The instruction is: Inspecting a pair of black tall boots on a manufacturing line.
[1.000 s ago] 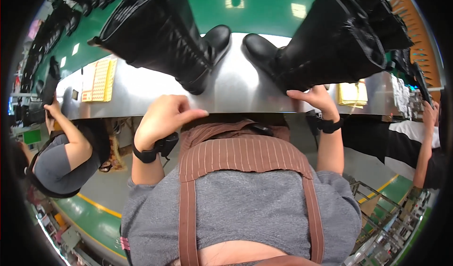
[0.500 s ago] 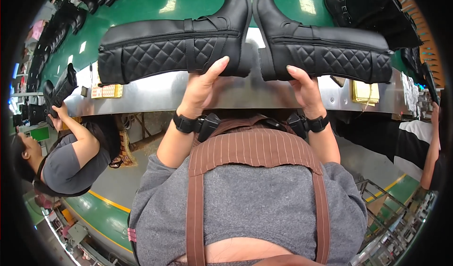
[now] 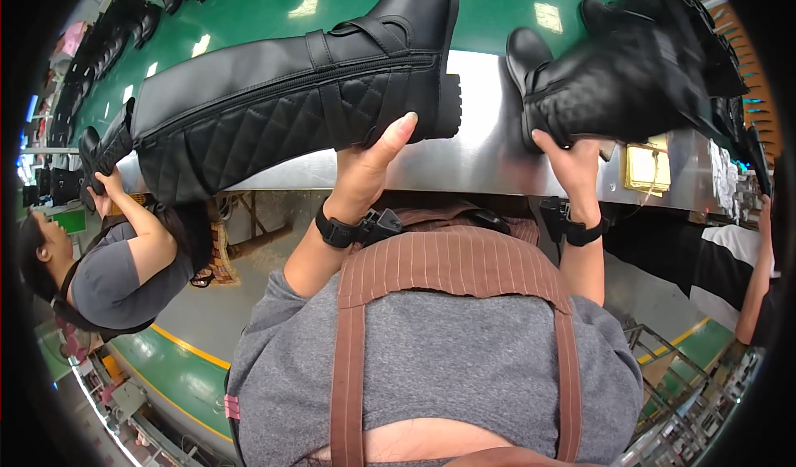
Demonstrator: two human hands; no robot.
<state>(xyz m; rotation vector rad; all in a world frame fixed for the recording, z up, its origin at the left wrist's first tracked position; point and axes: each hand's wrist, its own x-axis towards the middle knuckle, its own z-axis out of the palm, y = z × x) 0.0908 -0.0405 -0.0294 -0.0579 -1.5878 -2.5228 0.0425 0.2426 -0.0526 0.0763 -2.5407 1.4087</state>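
In my left hand [image 3: 365,169] is a tall black boot [image 3: 249,77], gripped from below near the heel. It lies sideways and raised, its toe pointing away and its shaft stretching left. A long zipper and a quilted panel show on its side. The thumb presses on the quilted part by the heel. My right hand [image 3: 572,164] grips a second black boot [image 3: 597,77] near its heel. That boot is tilted, with the shaft toward the right, and is blurred by motion. The fingers of both hands are partly hidden behind the boots.
A metal table edge [image 3: 290,167] runs before me, with a green surface [image 3: 274,19] beyond. Yellow cards [image 3: 645,169] lie at the right. Rows of black boots [image 3: 108,44] stand far left. One co-worker [image 3: 124,276] holds a boot at left; another [image 3: 721,260] is at right.
The boots have moved apart. The left one has come closer and tilted, its shaft end lower. The right one has swung right and turned, its quilted side no longer flat toward me.
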